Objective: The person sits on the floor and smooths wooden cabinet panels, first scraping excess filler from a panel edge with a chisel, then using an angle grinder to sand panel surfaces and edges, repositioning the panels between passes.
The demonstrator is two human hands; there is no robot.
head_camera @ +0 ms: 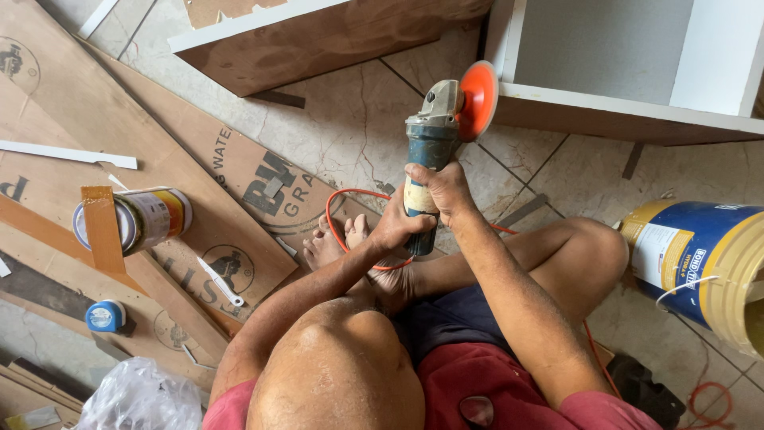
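Observation:
I sit on the floor with knees bent and hold a blue-green angle grinder upright in front of me. An orange disc is fitted on its grey head, facing right. My right hand wraps the grinder's body from the right. My left hand grips the lower end of the body from the left. An orange cable loops from the tool past my bare feet.
A tin can with a brown strip across its top lies on plywood sheets to the left, near a white utility knife and a small blue tub. A blue and yellow bucket lies at right. White cabinet parts stand ahead.

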